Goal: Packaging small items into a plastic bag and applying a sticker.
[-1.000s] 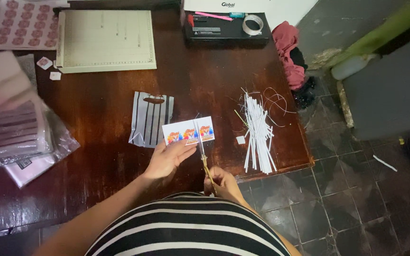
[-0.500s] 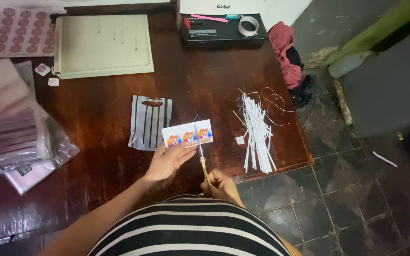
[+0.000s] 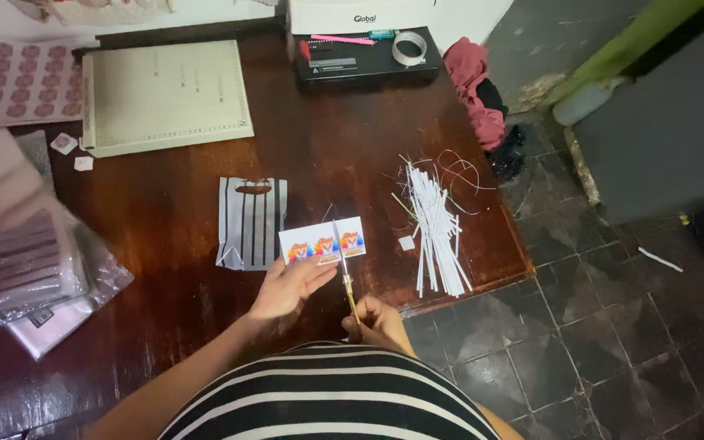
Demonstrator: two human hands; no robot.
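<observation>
Tabletop (image 3: 352,155) was dark reddish-brown wood with a gloss; floor (image 3: 613,326) was dark grey tile. Card strip (image 3: 322,241) was white with bright multicoloured prints in orange, blue and red; the scissors (image 3: 345,273) showed yellowish handles; the small bag (image 3: 252,222) was striped grey and white; the paper trimmings (image 3: 437,232) were white. Cutting board (image 3: 165,96) was pale cream with faint grid lines, the sticker sheet (image 3: 18,83) white with rows of pinkish-brown round marks, the cloth (image 3: 476,90) pink-red, the shirt (image 3: 327,399) striped black and white.
</observation>
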